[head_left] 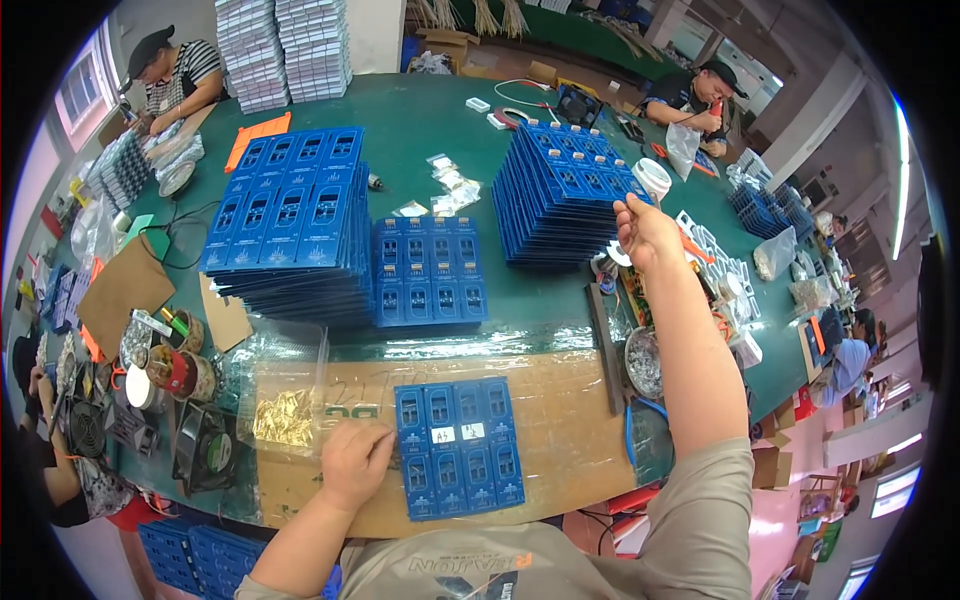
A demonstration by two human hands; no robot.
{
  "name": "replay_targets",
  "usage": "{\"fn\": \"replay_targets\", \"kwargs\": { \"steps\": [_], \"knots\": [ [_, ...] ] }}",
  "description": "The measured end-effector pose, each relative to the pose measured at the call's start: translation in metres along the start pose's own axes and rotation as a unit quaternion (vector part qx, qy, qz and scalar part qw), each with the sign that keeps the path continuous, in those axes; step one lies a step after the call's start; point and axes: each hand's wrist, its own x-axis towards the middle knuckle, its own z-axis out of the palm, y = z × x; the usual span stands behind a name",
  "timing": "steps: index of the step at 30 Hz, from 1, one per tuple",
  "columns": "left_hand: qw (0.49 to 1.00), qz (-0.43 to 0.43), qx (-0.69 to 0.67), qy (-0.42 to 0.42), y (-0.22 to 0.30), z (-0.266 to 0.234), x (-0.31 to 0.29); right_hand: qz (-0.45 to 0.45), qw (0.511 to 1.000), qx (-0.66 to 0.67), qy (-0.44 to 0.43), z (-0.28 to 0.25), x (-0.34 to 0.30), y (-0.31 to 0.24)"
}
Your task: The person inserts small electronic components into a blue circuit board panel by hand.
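Note:
On the mat in front of me lies a blue circuit board panel [460, 465] with two white labels. My left hand [356, 462] rests at its left edge, fingers curled inward; whatever they may hold is hidden. Farther off, my right arm reaches out to a tall stack of blue circuit board panels [550, 205]. There my right hand [645, 232] pinches the right corner of the top panel [590, 180]. Left of the mat panel, a clear plastic bag [300, 360] holds small gold-coloured pieces [287, 416].
Another tall panel stack [285, 215] and a lower one [430, 275] stand at left and centre. A dark bar [603, 350], blue-handled pliers [631, 435] and a tub of small parts [645, 360] lie right. Fans [207, 447] sit left. Co-workers sit across the green table.

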Motion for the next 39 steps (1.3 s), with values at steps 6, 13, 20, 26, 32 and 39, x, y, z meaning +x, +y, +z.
{"fn": "replay_targets", "kwargs": {
  "steps": [6, 13, 20, 26, 32, 39],
  "knots": [
    [1.000, 0.005, -0.006, 0.006, -0.002, 0.001, 0.000, 0.004, 1.000, 0.002, 0.000, 0.008, -0.010, -0.003],
    [1.000, -0.006, 0.003, 0.008, -0.003, 0.002, -0.004, -0.024, 0.997, -0.079, -0.006, 0.011, -0.014, -0.001],
    [1.000, -0.016, -0.015, 0.000, -0.003, 0.009, -0.003, -0.150, 0.981, -0.029, -0.119, 0.011, -0.077, 0.011],
    [0.992, -0.111, 0.020, -0.059, -0.024, 0.000, -0.026, -0.053, 0.740, 0.069, -0.667, 0.051, -0.259, 0.065],
    [0.994, -0.099, -0.032, -0.034, -0.012, 0.007, -0.011, 0.038, 0.630, 0.334, -0.700, 0.043, -0.314, 0.079],
    [0.998, -0.052, -0.002, -0.043, -0.006, 0.004, -0.008, 0.108, 0.621, 0.322, -0.706, 0.046, -0.312, 0.077]
  ]
}}
